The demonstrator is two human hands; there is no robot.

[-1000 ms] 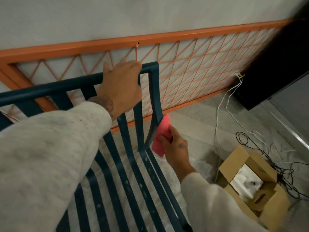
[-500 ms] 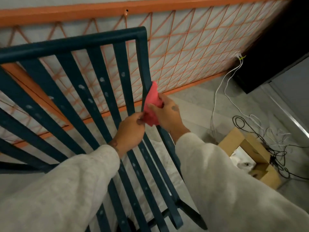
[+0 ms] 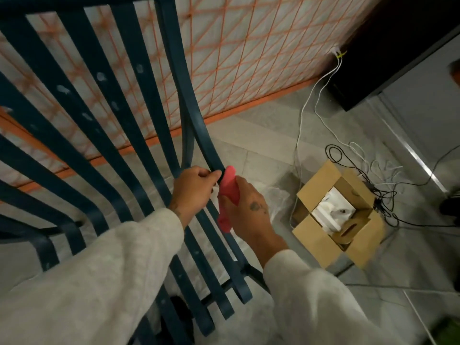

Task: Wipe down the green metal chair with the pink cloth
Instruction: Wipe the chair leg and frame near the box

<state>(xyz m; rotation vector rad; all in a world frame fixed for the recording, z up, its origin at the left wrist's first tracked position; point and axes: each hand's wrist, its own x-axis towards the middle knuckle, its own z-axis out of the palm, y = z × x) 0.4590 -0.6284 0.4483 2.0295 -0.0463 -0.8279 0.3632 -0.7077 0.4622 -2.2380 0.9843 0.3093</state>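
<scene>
1. My right hand (image 3: 246,212) holds the pink cloth (image 3: 227,195) with its fingers curled round it. It is in the middle of the frame, against the outer right bar of the green metal chair (image 3: 174,58).
2. My left hand (image 3: 193,190) has left the top of the chair back. It now grips the same bar just beside the cloth, fingers curled.
3. The cloth has gone down this bar to the bend above the seat, so I judge the seat part comes next.
</scene>
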